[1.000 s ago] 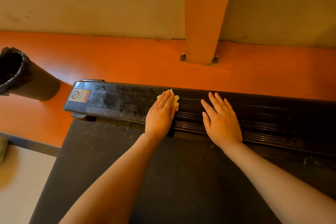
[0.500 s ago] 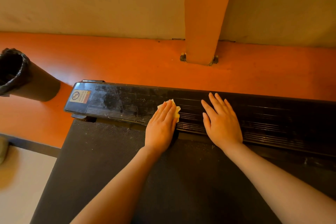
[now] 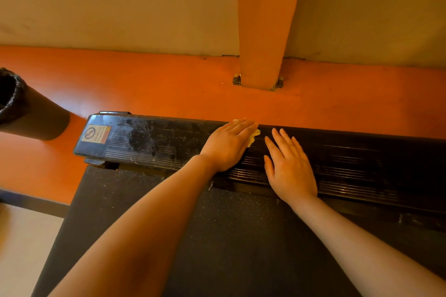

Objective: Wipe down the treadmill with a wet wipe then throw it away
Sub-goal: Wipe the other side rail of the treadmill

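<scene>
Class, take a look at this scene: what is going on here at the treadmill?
A person is cleaning a treadmill. The left hand presses a yellowish wipe flat on the black ribbed end cover, near its far edge. The right hand rests flat and empty beside it. A black bin stands to the left.

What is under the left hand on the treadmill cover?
A pale yellow wet wipe peeks out beyond the left hand, pressed on the ribbed black plastic treadmill cover. Most of it is hidden.
</scene>
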{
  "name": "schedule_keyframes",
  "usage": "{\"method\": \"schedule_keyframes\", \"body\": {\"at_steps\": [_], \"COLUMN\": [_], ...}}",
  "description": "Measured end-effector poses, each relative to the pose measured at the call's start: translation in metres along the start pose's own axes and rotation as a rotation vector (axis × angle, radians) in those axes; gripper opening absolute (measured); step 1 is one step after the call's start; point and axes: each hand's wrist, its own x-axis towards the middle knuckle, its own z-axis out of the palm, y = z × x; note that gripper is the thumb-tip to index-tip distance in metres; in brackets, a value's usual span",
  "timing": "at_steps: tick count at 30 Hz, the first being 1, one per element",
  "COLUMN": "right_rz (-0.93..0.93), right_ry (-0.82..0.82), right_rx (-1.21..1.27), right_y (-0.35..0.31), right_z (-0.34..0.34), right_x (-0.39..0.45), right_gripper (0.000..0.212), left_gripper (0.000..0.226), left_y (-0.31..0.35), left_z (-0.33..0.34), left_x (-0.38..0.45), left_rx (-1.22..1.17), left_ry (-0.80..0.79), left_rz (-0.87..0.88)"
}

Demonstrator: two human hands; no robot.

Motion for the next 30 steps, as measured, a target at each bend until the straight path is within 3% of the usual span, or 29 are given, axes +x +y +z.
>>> {"method": "schedule_keyframes", "body": {"at_steps": [9,16,22,30], "right_rz": [0.005,0.010,-0.029,0.009], "right_ry": [-0.027,-0.035,-0.078,-0.140], "right_rx": [0.006,-0.017,-0.055,0.038], "right_y": [-0.001,-0.003,-0.003,-0.035], "right_z": [-0.003,-0.003,0.000,0.003], "right_x": [0.000,0.001,0.004,0.017], "right_gripper": [0.053,0.054,0.044,0.051], "left_gripper": [0.048,0.049,0.050,0.052], "left_y": [0.006,-0.022,-0.041,-0.023], "left_z": [-0.005,-0.009,-0.004,0.013], "left_x": [0.009,-0.017,-0.029,-0.059], "left_rx": [0.027,0.019,0.008,-0.031], "left_ry": [-0.004,0.021,0.026,0.149], "left_rz": [-0.030,-0.151,-0.183,-0.258]}}
